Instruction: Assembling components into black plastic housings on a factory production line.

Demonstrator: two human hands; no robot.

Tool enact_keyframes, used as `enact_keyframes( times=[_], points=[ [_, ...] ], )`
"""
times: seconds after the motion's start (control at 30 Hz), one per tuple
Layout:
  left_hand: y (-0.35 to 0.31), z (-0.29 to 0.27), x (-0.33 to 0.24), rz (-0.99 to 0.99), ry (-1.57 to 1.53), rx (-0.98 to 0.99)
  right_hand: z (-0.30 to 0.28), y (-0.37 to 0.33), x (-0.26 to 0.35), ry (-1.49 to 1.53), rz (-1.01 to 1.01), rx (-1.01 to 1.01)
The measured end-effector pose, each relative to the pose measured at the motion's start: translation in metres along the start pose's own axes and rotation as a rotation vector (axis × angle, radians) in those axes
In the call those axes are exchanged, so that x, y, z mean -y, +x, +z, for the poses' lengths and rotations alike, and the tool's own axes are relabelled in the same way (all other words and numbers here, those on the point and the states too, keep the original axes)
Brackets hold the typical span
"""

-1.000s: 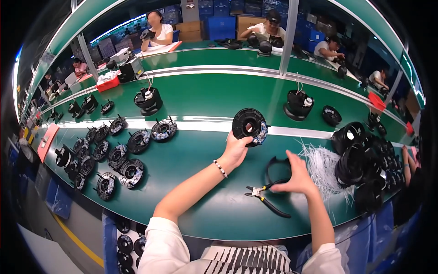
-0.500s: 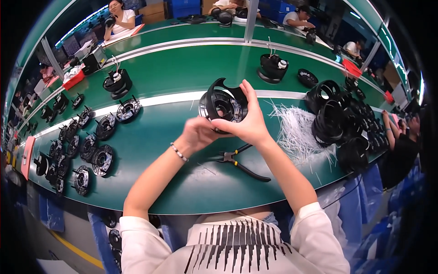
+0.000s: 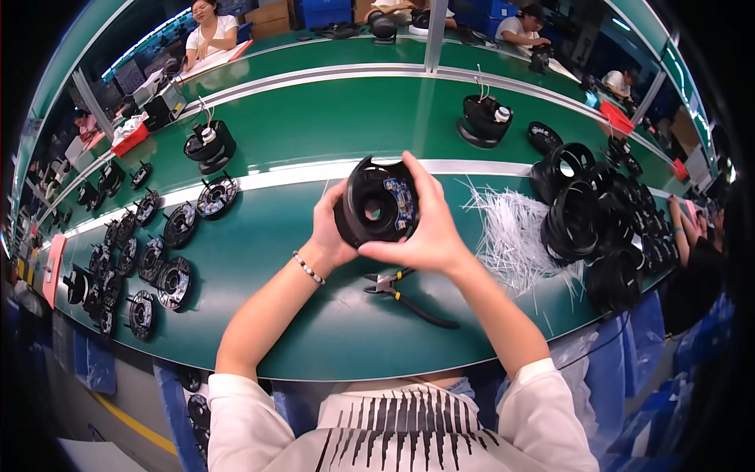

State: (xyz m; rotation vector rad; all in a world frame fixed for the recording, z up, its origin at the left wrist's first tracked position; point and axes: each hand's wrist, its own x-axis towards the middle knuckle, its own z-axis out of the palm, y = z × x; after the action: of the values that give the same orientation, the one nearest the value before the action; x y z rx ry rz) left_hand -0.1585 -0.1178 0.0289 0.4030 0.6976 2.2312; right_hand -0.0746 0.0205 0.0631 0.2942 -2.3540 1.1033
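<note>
Held part: a round black plastic housing [image 3: 376, 203] with a central hole and a small blue circuit board on its right face, lifted above the green desk [image 3: 314, 315], in front of the person's chest.
Left hand [image 3: 329, 228]: wrapped around the housing's left rim from behind, fingers curled on it.
Right hand [image 3: 429, 228]: clasping the housing's right side, thumb under the lower edge, fingers lying over the top by the board.
Pliers [image 3: 409, 295]: lying flat on the desk just below the housing, black handles with yellow trim, touched by neither hand.
White ties [image 3: 515, 232]: a loose heap of thin white strips on the desk, right of the housing.
Black rings [image 3: 586, 224]: stacked beyond the ties, further right of the housing.
Finished units [image 3: 149, 259]: rows of similar black round parts, well left of the housing.
Wired units [image 3: 208, 145]: two black pieces with wires on the belt beyond the housing, one far left, one far right.
</note>
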Motion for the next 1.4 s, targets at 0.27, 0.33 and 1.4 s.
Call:
enact_keyframes(
  times=[0.27,0.33,1.4],
  points=[
    [-0.001,0.017,0.013,0.016,0.036,0.06,-0.002,-0.002,-0.004,-0.204,-0.125,0.007],
    [0.0,0.016,0.013,0.014,0.061,0.047,-0.004,-0.002,-0.004,-0.193,-0.131,0.008],
    [0.009,0.045,-0.019,-0.338,0.574,0.022,-0.045,-0.037,-0.03,-0.406,-0.584,-0.142]
  ],
)
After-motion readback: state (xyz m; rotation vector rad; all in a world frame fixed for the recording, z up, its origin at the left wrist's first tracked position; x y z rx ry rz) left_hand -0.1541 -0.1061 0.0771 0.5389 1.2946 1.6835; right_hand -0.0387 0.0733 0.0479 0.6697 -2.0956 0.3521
